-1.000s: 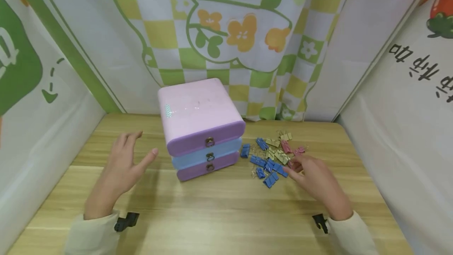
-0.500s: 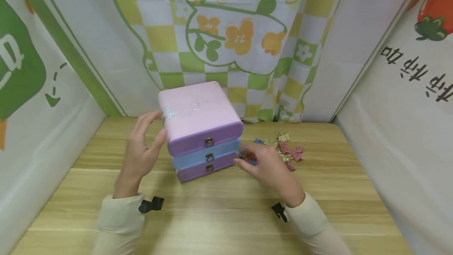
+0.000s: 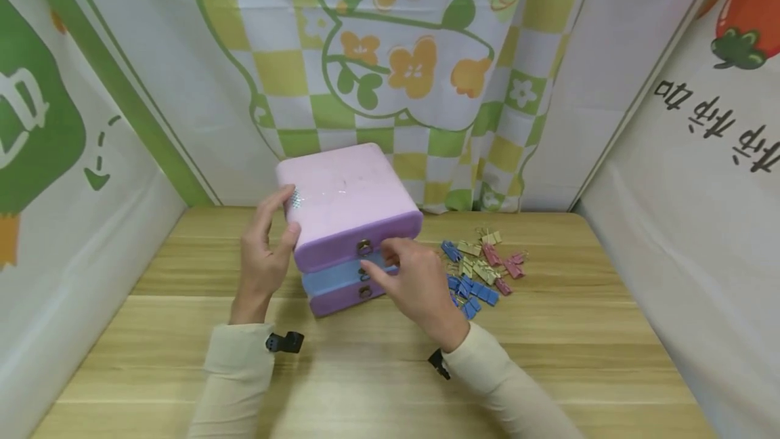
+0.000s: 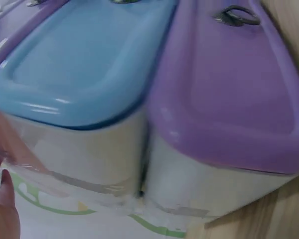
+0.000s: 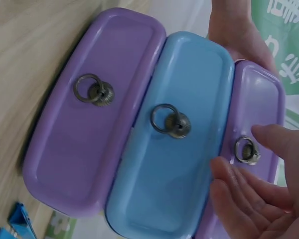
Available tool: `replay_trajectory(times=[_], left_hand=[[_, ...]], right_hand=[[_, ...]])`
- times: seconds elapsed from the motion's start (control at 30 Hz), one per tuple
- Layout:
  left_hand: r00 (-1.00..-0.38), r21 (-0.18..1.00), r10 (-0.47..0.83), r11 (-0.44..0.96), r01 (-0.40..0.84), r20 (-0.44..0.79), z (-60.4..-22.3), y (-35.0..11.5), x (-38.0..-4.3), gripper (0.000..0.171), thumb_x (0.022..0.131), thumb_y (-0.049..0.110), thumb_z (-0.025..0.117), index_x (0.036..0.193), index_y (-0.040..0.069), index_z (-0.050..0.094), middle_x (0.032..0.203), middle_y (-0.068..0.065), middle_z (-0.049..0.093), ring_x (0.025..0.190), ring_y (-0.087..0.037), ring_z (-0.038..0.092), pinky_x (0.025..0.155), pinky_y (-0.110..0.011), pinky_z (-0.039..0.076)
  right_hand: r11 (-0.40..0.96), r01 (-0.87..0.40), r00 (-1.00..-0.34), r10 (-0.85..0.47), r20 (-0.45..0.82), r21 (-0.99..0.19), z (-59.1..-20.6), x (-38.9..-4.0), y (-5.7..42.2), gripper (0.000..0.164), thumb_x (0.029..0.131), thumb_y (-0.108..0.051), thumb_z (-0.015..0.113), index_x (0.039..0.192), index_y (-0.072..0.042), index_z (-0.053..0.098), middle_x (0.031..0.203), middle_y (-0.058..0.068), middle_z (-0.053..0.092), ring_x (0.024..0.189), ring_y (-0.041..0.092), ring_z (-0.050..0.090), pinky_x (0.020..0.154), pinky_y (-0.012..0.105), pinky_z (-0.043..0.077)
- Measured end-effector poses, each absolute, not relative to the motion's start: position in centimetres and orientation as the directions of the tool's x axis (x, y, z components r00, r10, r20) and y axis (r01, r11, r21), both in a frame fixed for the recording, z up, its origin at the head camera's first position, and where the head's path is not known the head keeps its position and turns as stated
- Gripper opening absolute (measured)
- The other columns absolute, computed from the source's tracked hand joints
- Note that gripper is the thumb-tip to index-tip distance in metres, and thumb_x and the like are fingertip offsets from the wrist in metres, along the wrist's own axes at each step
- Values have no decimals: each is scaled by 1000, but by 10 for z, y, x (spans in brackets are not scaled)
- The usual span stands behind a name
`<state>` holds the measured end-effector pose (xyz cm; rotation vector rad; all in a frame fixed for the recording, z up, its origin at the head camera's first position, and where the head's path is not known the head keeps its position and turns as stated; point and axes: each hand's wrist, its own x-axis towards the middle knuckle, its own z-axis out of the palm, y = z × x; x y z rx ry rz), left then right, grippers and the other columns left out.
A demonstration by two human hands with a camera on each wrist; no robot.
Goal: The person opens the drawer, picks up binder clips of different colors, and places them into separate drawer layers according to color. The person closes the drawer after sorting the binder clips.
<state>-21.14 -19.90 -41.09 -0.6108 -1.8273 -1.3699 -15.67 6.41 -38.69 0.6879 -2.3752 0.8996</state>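
Observation:
A small chest with a pale pink top [image 3: 350,185] stands on the table. Its front has a purple top drawer [image 3: 332,248], a blue middle drawer [image 5: 174,84] and a purple bottom drawer [image 5: 89,149], each with a ring pull. My left hand [image 3: 265,263] rests against the chest's left side, its fingertips at the top edge. In front of the drawers hovers my right hand [image 3: 420,286]. In the right wrist view its thumb and fingers are spread around the top drawer's ring pull [image 5: 248,151], without pinching it. All drawers look closed.
Right of the chest lies a loose pile of binder clips: blue clips [image 3: 484,293], yellow clips [image 3: 484,271] and pink clips [image 3: 514,265]. The wooden table [image 3: 365,371] stretches toward me. A patterned curtain [image 3: 292,80] hangs behind the chest.
My left hand has moved right, from beside the chest onto its side. My right hand has left the binder clips and moved left to the drawer fronts.

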Motion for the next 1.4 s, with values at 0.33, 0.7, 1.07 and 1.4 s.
replay_trajectory(times=[0.33,0.7,1.07,1.4], left_hand=[[-567,562,-58,248,789,822,-417,-195,-215,52,94,10,56,143,-2,62,153,-18,59,151,-35,47,131,-40,39],[-543,544,-82,257,798,836,-419,-188,-217,49,94,13,54,139,-3,65,150,-19,61,149,-37,50,130,-43,40],[-541,544,-95,274,793,836,-421,-194,-217,50,93,15,53,137,-5,65,149,-21,62,148,-38,51,130,-42,40],[-540,542,-90,277,793,837,-421,-191,-217,51,93,16,52,137,-6,65,148,-22,62,148,-39,50,130,-42,40]], right_hand=[[533,-544,-820,-171,547,-648,-395,-165,49,22,90,-25,84,91,-4,76,81,9,80,67,12,76,61,14,62],[291,-280,-957,-155,244,-915,-390,-169,54,25,90,-31,84,88,-8,75,79,12,78,63,20,76,50,26,57],[8,106,-920,-379,-101,-994,-387,-177,56,41,100,-30,70,102,11,69,80,6,73,77,22,78,91,53,67],[-124,120,-930,-361,-68,-985,-391,-176,43,40,107,-27,59,108,12,69,76,0,72,70,12,77,80,37,70]])
